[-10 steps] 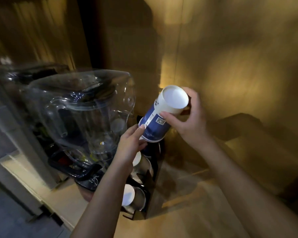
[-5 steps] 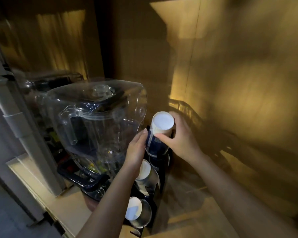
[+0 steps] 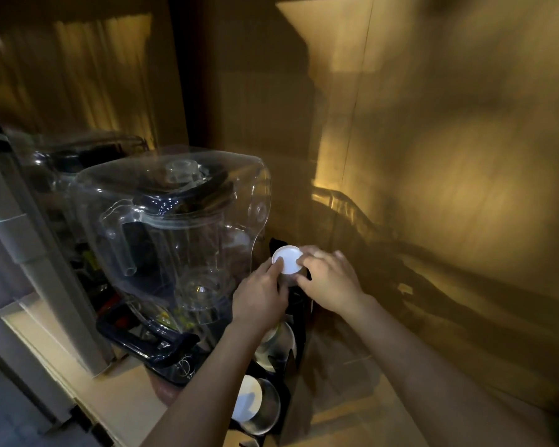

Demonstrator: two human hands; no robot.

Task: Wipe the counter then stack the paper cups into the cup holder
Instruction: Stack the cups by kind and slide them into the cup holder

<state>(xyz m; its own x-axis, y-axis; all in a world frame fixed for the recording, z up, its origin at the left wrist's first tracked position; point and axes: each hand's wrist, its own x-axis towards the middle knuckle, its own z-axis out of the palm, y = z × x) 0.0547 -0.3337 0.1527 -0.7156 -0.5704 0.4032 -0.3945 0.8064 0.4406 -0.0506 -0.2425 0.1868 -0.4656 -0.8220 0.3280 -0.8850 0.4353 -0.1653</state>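
A stack of paper cups [image 3: 288, 259] stands upside down, its white round base facing up, sunk deep into the far slot of the black cup holder [image 3: 299, 321]. My left hand [image 3: 261, 296] grips the stack from the left, with a fingertip on the white base. My right hand [image 3: 329, 279] holds it from the right. Only the white base shows above my fingers. Two nearer slots of the holder show steel rims with white cup bases [image 3: 247, 398] inside.
A clear-covered blender [image 3: 175, 233] on a dark base stands directly left of the holder, and a second one sits behind it. The wooden counter [image 3: 352, 391] runs right along a lit wall. A grey frame post [image 3: 29, 259] rises at the left.
Both hands have pushed the cup stack down into the holder's far slot. Its blue sides, visible earlier, are now hidden; only the white base shows.
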